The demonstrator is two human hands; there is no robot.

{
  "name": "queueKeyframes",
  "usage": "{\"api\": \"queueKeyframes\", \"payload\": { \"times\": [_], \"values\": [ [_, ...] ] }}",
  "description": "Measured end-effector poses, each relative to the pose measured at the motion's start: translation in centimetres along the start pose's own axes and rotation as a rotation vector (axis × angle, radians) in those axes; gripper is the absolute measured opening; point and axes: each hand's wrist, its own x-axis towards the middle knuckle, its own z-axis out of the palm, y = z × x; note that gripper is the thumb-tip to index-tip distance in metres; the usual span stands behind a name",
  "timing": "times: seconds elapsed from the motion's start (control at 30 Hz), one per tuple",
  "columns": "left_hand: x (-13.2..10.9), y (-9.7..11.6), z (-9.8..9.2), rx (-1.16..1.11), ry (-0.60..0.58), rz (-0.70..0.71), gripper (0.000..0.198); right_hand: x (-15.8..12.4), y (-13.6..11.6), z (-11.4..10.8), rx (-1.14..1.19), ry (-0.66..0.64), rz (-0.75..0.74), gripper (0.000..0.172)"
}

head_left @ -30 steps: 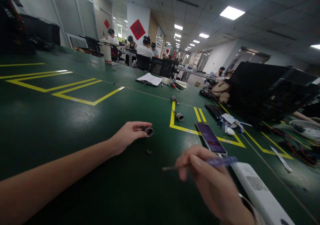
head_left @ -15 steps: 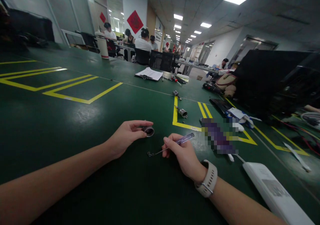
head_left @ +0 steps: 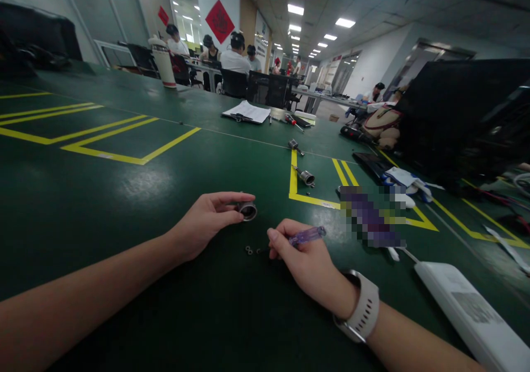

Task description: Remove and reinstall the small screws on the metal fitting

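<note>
At fingertips of left hand [head_left: 206, 222], metal ring [head_left: 248, 211] on green table [head_left: 124, 195]

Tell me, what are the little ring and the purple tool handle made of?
The ring in the left hand looks like metal: grey, with a dull shine. The tool handle in the right hand looks like see-through purple plastic, probably.

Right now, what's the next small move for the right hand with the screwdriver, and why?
Probably ease the tip of the screwdriver a little left into the small rings on the table. The right hand grips its purple handle with the shaft angled down toward them, and the left hand pinches a metal sleeve just beyond.
</note>
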Motion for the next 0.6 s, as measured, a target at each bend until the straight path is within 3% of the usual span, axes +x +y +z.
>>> {"api": "queueKeyframes", "payload": {
  "times": [0.2, 0.47, 0.6],
  "values": [
    [0.08, 0.01, 0.04, -0.028, 0.009, 0.006, 0.040, -0.26, -0.22, -0.02, 0.011, 0.049, -0.074, 0.027],
    [-0.33, -0.06, 0.34, -0.006, 0.001, 0.038, 0.039, -0.25, -0.42, -0.16, -0.124, 0.132, -0.289, 0.009],
    [-0.53, -0.10, 0.65, -0.004, 0.005, 0.060, 0.037, -0.15, -0.18, -0.02, -0.147, 0.120, -0.405, 0.011]
  ]
}}
